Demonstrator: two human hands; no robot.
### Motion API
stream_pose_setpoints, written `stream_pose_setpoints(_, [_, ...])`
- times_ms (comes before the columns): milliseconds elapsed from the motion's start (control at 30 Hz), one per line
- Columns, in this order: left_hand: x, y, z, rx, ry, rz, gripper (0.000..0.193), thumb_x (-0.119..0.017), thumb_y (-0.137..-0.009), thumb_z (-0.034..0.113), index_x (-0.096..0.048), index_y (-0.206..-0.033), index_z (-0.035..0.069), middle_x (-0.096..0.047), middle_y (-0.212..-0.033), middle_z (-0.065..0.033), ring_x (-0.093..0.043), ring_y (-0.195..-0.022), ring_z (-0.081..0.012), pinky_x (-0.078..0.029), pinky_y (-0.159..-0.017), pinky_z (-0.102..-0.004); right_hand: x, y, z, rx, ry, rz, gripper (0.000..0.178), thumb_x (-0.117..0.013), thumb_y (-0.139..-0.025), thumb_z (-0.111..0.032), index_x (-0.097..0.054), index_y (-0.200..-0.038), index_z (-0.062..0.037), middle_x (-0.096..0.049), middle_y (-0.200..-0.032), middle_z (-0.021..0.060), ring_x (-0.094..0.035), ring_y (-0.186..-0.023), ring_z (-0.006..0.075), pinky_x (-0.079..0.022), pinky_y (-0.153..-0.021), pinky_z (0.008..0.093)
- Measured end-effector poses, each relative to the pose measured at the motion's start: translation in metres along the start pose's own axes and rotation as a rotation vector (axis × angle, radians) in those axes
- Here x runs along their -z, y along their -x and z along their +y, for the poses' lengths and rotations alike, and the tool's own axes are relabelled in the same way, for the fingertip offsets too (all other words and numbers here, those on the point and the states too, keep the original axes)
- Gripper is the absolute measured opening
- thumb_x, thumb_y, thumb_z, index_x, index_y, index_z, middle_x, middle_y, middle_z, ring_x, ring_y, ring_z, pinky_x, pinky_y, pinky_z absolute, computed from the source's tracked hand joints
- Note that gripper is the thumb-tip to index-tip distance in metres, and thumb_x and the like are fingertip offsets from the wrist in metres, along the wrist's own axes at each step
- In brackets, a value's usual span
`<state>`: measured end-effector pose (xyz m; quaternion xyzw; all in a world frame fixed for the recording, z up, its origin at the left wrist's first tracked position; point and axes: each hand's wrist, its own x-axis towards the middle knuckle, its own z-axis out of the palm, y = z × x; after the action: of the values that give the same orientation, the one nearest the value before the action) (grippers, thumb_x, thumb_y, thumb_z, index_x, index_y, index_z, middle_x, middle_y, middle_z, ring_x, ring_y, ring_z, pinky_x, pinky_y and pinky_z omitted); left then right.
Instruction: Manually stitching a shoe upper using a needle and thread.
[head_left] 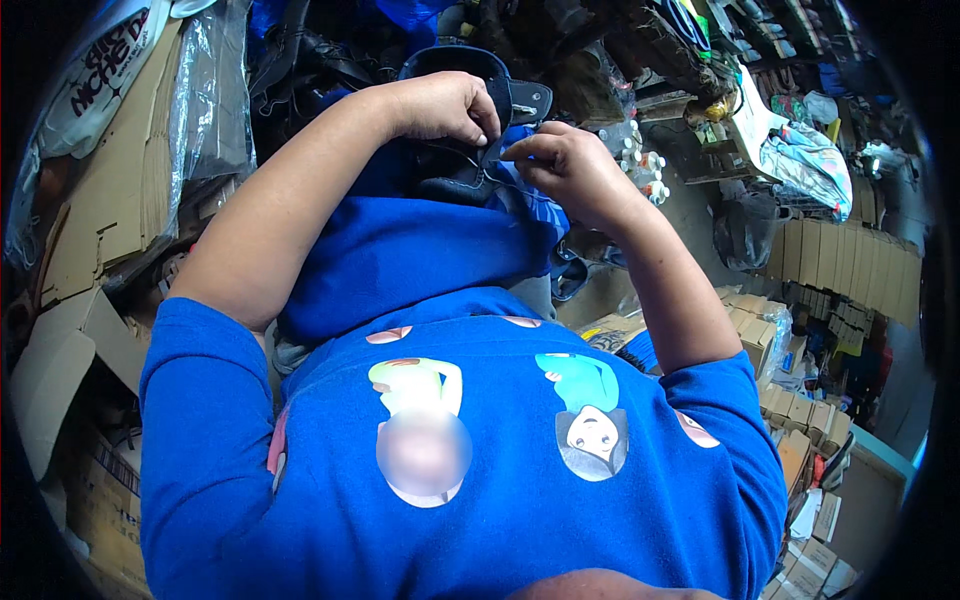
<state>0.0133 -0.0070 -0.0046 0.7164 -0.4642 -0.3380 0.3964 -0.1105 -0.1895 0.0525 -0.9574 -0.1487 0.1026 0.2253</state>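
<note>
A black shoe [455,188] rests on my lap over blue cloth, its padded opening [455,62] rising behind my hands. Beside that opening, a black strap piece [532,102] with metal fittings sticks out to the right. My left hand [450,106] is bent over the shoe, fingers closed at its edge. Just right of it, my right hand [575,172] has thumb and index finger brought together. A thin pale thread [492,176] runs between the shoe and the right fingertips. Parts of the shoe are hidden under my left hand.
Flattened cardboard [125,170] and a clear plastic sheet [212,100] stand close on the left. Several white-capped bottles [640,165] are grouped beyond my right hand. Stacked cardboard pieces [845,265] and a rack with a pale bag [805,165] lie further right.
</note>
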Motion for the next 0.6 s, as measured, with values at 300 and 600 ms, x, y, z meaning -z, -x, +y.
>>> stream_pose_setpoints(300, [0.003, 0.004, -0.003, -0.044, 0.012, -0.012, 0.02, -0.07, -0.077, 0.011, -0.073, -0.097, 0.008, -0.053, -0.088, -0.0061, -0.054, -0.089, -0.0205, -0.045, -0.084, -0.0314, 0.001, -0.009, 0.003, 0.009, -0.063, -0.021, 0.022, -0.065, -0.077, -0.007, -0.072, -0.096, -0.0159, -0.062, -0.088, 0.0119, -0.064, -0.084, 0.0288, -0.052, -0.073, 0.0367])
stream_pose_setpoints(600, [0.0, 0.006, 0.0, 0.003, -0.018, 0.029, 0.024, -0.073, -0.075, 0.012, -0.073, -0.099, 0.01, -0.057, -0.097, -0.009, -0.058, -0.094, -0.0233, -0.047, -0.088, -0.0319, 0.003, -0.015, -0.003, 0.1, 0.122, -0.041, 0.019, -0.065, -0.08, -0.011, -0.074, -0.094, -0.0196, -0.061, -0.084, 0.0101, -0.064, -0.079, 0.0284, -0.052, -0.07, 0.0376])
